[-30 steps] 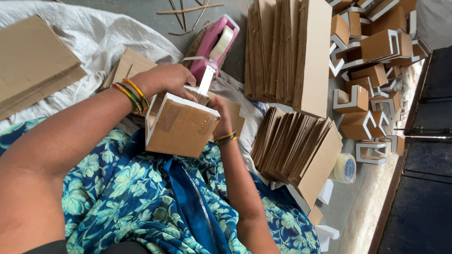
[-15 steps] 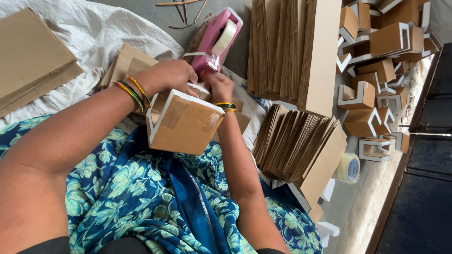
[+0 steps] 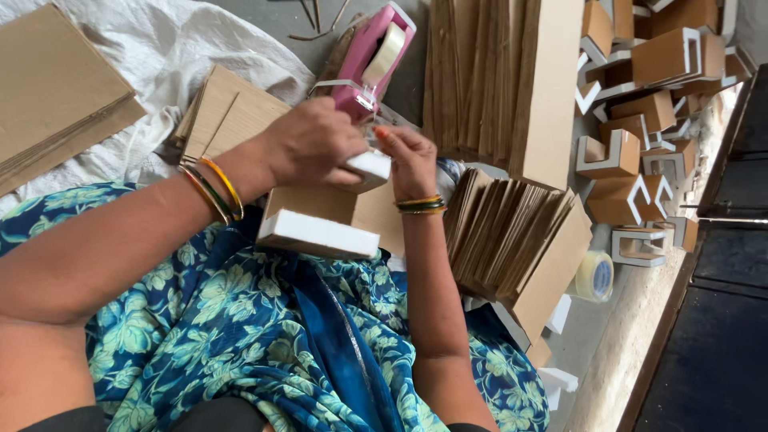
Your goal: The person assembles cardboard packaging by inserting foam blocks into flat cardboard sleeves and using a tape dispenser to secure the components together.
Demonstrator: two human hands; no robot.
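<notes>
Your left hand (image 3: 314, 142) is closed over the upper white edge of a folded cardboard piece (image 3: 332, 214), fingers curled down onto the white foam block at its top. The piece rests on your lap against the blue floral cloth (image 3: 240, 320); its brown face is tilted toward the camera and a second white foam edge runs along its lower side.

Your right hand (image 3: 410, 158) is pinched shut, thumb and fingertips together at the mouth of the pink tape dispenser (image 3: 372, 60). A thin clear strip of tape appears to run from the dispenser to your fingertips, but it is too faint to confirm. This hand sits just beside the left, touching the top corner of the cardboard piece.

The tape dispenser lies on the floor just beyond both hands, its tape roll facing up.

Surroundings:
- A fanned stack of flat cardboard sheets (image 3: 520, 240) leans just right of your right forearm.
- A taller upright stack of sheets (image 3: 512, 80) stands behind it.
- A heap of finished brown-and-white corner pieces (image 3: 640, 104) lies at far right.
- A spare roll of clear tape (image 3: 596, 276) sits on the floor near the fanned stack.
- More flat sheets (image 3: 56, 96) lie on the white sacking (image 3: 200, 44) at left.
</notes>
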